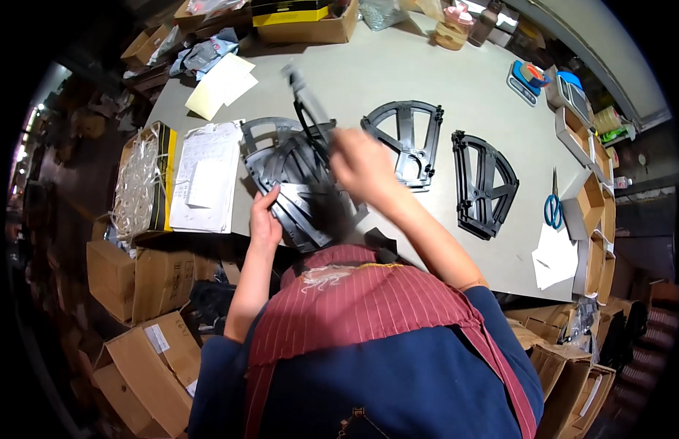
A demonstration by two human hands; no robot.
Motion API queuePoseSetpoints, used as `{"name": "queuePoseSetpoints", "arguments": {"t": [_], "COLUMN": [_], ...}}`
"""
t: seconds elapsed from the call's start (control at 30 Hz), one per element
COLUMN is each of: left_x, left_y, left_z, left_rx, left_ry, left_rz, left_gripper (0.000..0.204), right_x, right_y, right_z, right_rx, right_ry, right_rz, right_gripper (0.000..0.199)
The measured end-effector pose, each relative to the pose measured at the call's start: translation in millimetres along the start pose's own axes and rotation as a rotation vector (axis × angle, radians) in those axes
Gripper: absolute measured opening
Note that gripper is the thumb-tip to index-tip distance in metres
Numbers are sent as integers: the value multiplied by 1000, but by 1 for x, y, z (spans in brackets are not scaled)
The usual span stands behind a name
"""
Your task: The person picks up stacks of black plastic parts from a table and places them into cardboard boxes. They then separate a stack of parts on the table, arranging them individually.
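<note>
My left hand [266, 223] grips the near left edge of a black fan-shaped plastic frame [292, 157] with ribs, thumb on top, close to the table's front edge. My right hand [363, 164] is closed just right of that frame, around a long dark bar-like piece [304, 99] that points up and away. Motion smears this piece, and its kind does not show. A second fan-shaped black frame [405, 124] lies flat beyond my right hand. Another such frame [487, 183] rests farther right.
Left of the frames are papers [205, 175] and a box of clear plastic strips [143, 179]. On the right lie blue-handled scissors [553, 211], white paper [555, 256], a small scale [524, 84] and cardboard trays [584, 205]. Cartons [153, 351] stand below the table [456, 88].
</note>
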State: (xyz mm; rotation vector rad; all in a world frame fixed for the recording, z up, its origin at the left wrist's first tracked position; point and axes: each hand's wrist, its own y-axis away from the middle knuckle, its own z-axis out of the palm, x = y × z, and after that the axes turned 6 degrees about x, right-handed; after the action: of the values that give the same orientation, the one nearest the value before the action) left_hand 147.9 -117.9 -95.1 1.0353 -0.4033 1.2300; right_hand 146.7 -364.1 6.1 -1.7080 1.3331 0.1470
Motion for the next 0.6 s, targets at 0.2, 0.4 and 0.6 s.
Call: {"name": "queuePoseSetpoints", "arguments": {"t": [0.2, 0.4, 0.6], "left_x": [-10, -9, -10], "left_y": [-5, -6, -14], "left_z": [-8, -12, -18], "left_rx": [6, 69, 89], "left_ry": [-67, -96, -95], "left_rz": [-25, -41, -50], "left_gripper": [31, 28, 29], "right_x": [150, 167, 172], "right_y": [14, 41, 52], "right_z": [-33, -43, -51], "right_rx": [240, -1, 7], "right_ry": [-255, 650, 836], "right_rz": [719, 700, 425], "right_gripper": [22, 32, 29]}}
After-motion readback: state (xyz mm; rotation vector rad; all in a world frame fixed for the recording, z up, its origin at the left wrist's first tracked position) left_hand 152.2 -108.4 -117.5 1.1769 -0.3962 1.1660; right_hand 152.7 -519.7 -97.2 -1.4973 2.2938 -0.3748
